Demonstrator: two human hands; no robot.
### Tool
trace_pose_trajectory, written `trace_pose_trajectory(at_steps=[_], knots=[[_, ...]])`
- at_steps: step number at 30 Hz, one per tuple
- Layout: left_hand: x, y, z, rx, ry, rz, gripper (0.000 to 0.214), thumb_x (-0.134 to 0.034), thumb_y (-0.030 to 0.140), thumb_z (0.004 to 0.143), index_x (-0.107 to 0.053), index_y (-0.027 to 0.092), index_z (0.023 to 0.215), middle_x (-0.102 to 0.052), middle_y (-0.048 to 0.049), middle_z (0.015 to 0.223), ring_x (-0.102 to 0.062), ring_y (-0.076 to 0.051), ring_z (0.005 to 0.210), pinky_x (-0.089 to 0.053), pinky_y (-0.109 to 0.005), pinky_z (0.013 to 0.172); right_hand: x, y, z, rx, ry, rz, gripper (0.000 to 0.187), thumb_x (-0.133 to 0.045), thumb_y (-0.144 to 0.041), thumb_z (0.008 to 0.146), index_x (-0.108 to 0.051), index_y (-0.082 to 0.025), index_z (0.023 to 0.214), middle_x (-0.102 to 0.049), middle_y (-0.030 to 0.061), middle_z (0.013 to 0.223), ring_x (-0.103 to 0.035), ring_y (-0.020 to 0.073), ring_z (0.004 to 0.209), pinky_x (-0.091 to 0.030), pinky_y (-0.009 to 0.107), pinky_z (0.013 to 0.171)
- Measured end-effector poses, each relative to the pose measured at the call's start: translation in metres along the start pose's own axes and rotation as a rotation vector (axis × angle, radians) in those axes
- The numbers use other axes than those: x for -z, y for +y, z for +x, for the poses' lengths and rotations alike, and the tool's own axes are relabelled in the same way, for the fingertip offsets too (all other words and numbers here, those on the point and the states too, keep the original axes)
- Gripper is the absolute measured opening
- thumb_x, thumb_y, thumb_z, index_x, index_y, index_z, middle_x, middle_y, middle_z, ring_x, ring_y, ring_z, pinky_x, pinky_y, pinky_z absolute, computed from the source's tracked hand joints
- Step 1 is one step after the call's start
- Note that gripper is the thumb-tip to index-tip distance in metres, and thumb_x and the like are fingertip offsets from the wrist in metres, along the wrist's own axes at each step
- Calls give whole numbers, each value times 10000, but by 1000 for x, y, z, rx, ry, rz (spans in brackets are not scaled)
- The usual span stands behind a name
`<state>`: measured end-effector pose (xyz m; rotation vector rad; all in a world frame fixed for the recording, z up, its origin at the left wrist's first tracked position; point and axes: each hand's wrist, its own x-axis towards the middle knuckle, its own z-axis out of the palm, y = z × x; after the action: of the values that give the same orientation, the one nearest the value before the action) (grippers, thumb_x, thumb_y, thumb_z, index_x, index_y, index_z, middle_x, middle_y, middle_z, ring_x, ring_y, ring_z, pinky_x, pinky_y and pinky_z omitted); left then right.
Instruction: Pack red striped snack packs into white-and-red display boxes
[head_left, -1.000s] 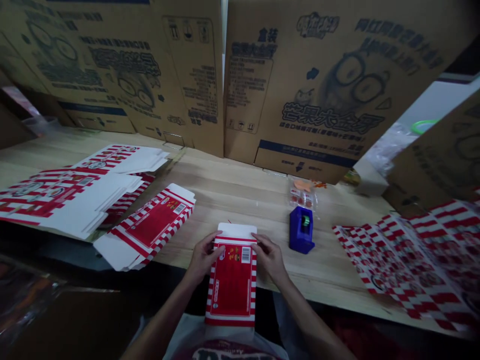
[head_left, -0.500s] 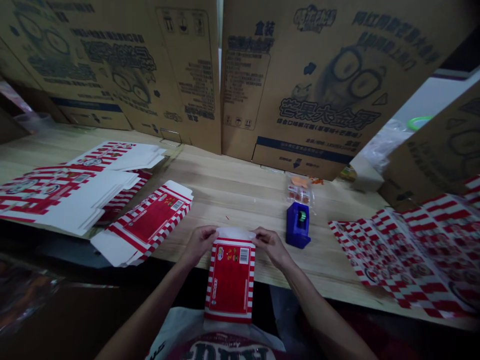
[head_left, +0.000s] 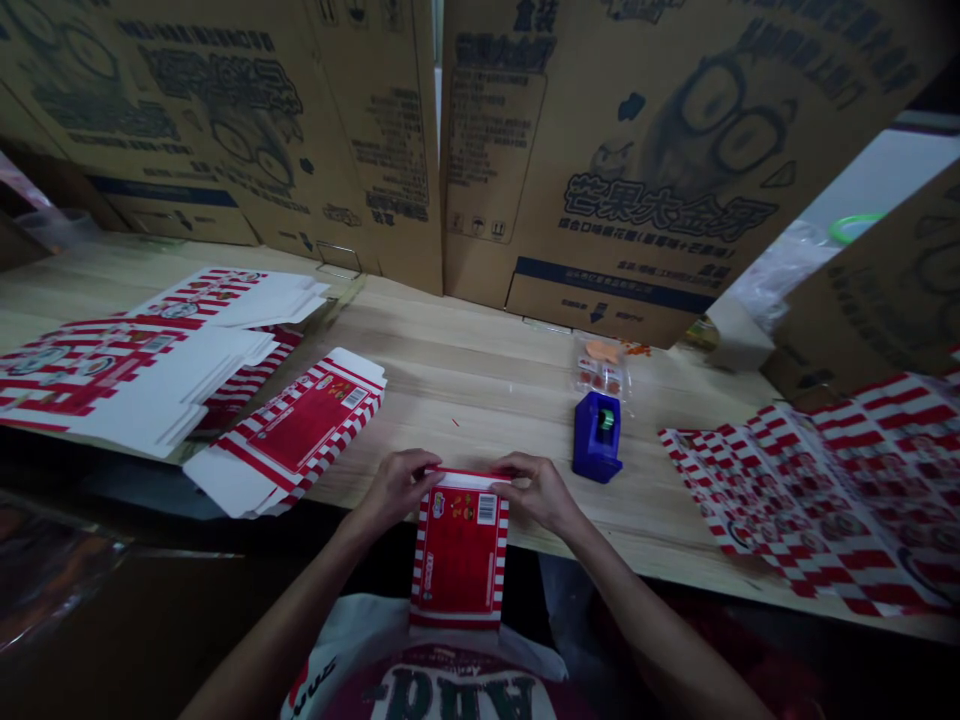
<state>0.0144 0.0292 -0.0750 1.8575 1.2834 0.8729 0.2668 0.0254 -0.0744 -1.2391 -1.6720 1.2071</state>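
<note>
A red-and-white striped carton (head_left: 459, 550) spans from the table's front edge to my body, its printed panel facing up. At the carton's far end, the top flap is folded so that a narrow white strip shows below a red edge. My left hand (head_left: 401, 488) pinches the left corner of that end between thumb and fingers. On the opposite corner, my right hand (head_left: 536, 490) grips in the same way. A blue tape dispenser (head_left: 597, 437) with a greenish roll stands just beyond my right hand. Another striped carton (head_left: 307, 420) lies flattened to the left.
Stacked flat cartons (head_left: 142, 375) cover the table's left side. Striped printed sheets (head_left: 817, 490) overhang the right front edge. Large cardboard boxes (head_left: 585, 170) wall off the back. A clear packet (head_left: 600, 365) lies behind the dispenser.
The carton's far flap, which stood up as a pale panel, is now folded over with its red edge showing. My hands have stayed at the two corners, and the view has tilted slightly.
</note>
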Motion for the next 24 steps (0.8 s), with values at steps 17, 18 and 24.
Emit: trace_pose_trajectory(at_steps=[17, 18, 24], knots=[[-8, -14, -18, -94, 20, 71, 149, -623, 292, 829, -704, 182, 890, -724, -83, 901, -662, -191, 816, -503, -290, 771, -15, 7, -20, 126, 58, 66, 128, -662, -322, 812, -717, -208, 829, -683, 87, 961, -642, 224, 914, -512, 341, 790], [-11, -15, -21, -104, 38, 72, 139, -614, 281, 836, -708, 190, 884, -727, -88, 918, -669, -198, 837, -509, -303, 791, -17, 9, -24, 137, 77, 68, 130, -659, -328, 821, -714, -212, 837, -680, 91, 975, -640, 226, 934, -511, 351, 812], [-15, -8, -27, -28, 189, -179, 100, -648, 276, 812, -691, 192, 778, -664, -41, 781, -637, -172, 744, -504, -262, 670, -4, 13, -33, 141, 359, -2, 196, -651, -326, 821, -683, -215, 980, -637, 104, 1112, -603, 219, 1008, -501, 331, 816]])
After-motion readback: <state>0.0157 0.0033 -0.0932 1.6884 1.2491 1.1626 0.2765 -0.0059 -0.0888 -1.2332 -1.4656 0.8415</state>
